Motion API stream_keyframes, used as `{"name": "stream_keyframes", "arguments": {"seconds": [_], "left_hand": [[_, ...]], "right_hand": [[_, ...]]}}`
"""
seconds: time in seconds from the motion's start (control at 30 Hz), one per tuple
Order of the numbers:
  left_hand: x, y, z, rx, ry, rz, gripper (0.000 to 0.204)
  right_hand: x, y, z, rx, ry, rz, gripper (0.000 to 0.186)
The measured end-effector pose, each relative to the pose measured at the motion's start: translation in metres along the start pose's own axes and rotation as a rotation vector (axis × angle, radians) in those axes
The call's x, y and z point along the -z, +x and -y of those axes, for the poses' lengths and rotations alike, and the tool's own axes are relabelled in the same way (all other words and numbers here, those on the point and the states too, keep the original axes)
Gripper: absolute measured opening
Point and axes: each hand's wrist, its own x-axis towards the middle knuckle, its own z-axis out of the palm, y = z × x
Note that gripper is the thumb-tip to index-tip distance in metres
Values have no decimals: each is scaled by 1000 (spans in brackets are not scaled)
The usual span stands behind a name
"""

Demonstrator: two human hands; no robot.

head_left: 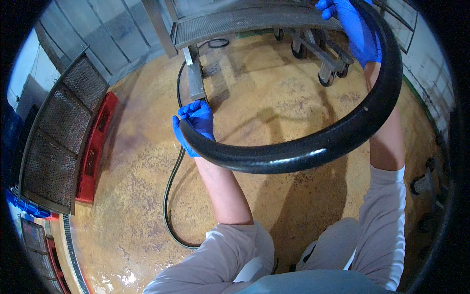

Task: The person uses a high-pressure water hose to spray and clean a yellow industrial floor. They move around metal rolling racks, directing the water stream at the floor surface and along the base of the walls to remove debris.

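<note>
A thick black hose (293, 156) bows in a wide arc close in front of me, crossing over both forearms. My left hand (197, 120), in a blue glove, is closed around its narrow-looking left end. From about that hand, a thinner-looking dark length of hose (166, 208) drops to the floor and curves back toward my feet. At the upper right, my gloved right hand (348, 24) is raised with its fingers curled in. The black hose runs up along its outer side and leaves the picture; what lies inside those fingers is hidden.
A metal table (235, 29) stands ahead, with a wheeled frame (328, 63) beneath it at right. More hose (218, 43) lies coiled behind its leg. At left, mesh racks (58, 137) lean by a red pallet (98, 147). The mottled yellow-brown floor (127, 220) has wet patches.
</note>
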Motion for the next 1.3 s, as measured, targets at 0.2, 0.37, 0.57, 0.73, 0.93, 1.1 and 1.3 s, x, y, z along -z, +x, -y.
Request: {"name": "stream_keyframes", "arguments": {"seconds": [0.2, 0.37, 0.57, 0.73, 0.93, 1.1, 1.3], "left_hand": [[0, -2, -3, 49, -8, 20, 20], [-4, -2, -6, -2, -10, 23, 19], [-16, -8, -9, 20, -72, -3, 21], [-15, -7, -12, 56, -81, 45, 26], [-13, -3, -12, 19, -38, -23, 27], [-15, -6, -10, -2, -30, -48, 26], [-7, 0, -14, 95, -127, -50, 24]], "right_hand": [[2, -1, 5, 50, -27, -33, 15], [-11, -2, 8, 107, 36, -12, 15], [-10, 4, -3, 62, 61, 54, 16], [-8, 3, 1, 112, 39, 30, 17], [-13, 3, -1, 83, 93, 62, 17], [-8, 8, -7, 49, -15, -12, 16], [-4, 3, 1, 90, -104, -98, 14]]}}
